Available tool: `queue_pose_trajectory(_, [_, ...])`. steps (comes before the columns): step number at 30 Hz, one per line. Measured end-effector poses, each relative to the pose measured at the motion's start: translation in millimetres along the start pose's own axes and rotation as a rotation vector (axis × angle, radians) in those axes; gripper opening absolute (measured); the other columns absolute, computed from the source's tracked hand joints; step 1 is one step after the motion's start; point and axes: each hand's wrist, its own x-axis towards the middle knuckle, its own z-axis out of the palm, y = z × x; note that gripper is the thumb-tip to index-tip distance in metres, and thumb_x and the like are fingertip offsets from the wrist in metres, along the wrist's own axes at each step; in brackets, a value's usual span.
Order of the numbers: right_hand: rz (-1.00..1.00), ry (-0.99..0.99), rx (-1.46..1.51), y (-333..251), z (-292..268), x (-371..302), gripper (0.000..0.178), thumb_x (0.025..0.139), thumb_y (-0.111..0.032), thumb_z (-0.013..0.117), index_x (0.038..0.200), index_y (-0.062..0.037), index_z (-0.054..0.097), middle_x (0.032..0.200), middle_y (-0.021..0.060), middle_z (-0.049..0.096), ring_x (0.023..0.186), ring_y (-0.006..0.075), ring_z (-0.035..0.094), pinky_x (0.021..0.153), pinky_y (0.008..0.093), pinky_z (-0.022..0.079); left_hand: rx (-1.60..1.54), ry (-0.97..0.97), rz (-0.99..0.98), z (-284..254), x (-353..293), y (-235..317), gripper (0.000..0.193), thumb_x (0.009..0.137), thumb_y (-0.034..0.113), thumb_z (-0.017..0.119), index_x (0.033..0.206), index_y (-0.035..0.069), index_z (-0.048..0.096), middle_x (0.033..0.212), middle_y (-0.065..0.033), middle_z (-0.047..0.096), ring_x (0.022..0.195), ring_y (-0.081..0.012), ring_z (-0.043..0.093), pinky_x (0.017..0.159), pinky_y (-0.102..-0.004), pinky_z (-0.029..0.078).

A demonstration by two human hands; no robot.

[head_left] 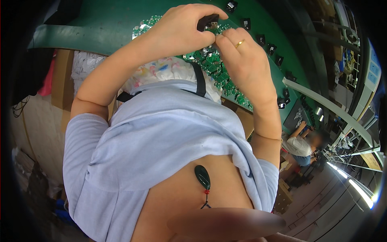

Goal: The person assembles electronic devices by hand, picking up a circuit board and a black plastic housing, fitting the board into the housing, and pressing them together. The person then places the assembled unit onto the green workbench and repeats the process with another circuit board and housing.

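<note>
Up at the table's far side, my left hand grips a small black plastic housing between thumb and fingers. A bit of a metal-fronted part shows at the housing's open side. Close against it is my right hand, a ring on one finger, its fingertips pinched together by the left thumb. Whatever those fingertips hold is hidden. Beneath both hands lies a heap of small green circuit boards, spread along the near edge of the green tabletop.
Several black housings stand in a row along the table's far right. A pale curved rail runs beyond them. Another person sits farther off at the right. A cardboard box and clear plastic bags are at the left.
</note>
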Motion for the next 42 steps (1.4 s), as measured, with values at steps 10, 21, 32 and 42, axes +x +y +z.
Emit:
queue_pose_trajectory(10, [0.022, 0.024, 0.241, 14.0, 4.3, -3.2, 0.017, 0.069, 0.002, 0.064, 0.084, -0.0006, 0.057, 0.078, 0.0084, 0.055, 0.073, 0.0244, 0.055, 0.061, 0.0325, 0.045, -0.191, -0.147, -0.126, 0.2, 10.5, -20.9, 0.037, 0.067, 0.004, 0.055, 0.103, -0.004, 0.057, 0.087, -0.0132, 0.062, 0.081, -0.0168, 0.057, 0.074, -0.028, 0.046])
queue_pose_trajectory(21, [0.022, -0.047, 0.217, 12.9, -0.7, 4.1, 0.014, 0.071, 0.0, 0.063, 0.081, -0.0006, 0.053, 0.074, 0.0091, 0.051, 0.071, 0.026, 0.054, 0.06, 0.0351, 0.044, -0.072, -0.157, -0.069, -2.5, 14.6, -9.8, 0.039, 0.065, 0.008, 0.056, 0.103, -0.003, 0.058, 0.087, -0.0176, 0.062, 0.08, -0.0235, 0.06, 0.073, -0.0312, 0.048])
queue_pose_trajectory(32, [0.064, 0.178, 0.386, 27.0, 23.4, -9.4, 0.012, 0.073, -0.004, 0.064, 0.079, -0.0025, 0.054, 0.076, 0.0083, 0.056, 0.073, 0.0265, 0.056, 0.061, 0.0344, 0.046, -0.292, -0.134, -0.131, 0.7, 15.7, -13.9, 0.037, 0.066, 0.0, 0.053, 0.102, -0.005, 0.057, 0.085, -0.009, 0.061, 0.079, -0.0122, 0.054, 0.072, -0.0252, 0.045])
queue_pose_trajectory(42, [0.032, 0.179, 0.292, 23.4, 19.0, -12.4, 0.014, 0.07, -0.001, 0.065, 0.08, -0.0031, 0.054, 0.077, 0.0065, 0.055, 0.072, 0.0246, 0.055, 0.061, 0.0339, 0.046, -0.287, -0.196, -0.182, -0.2, 19.0, -17.4, 0.034, 0.067, 0.001, 0.052, 0.1, -0.005, 0.058, 0.081, -0.0086, 0.061, 0.073, -0.0122, 0.054, 0.068, -0.0252, 0.046])
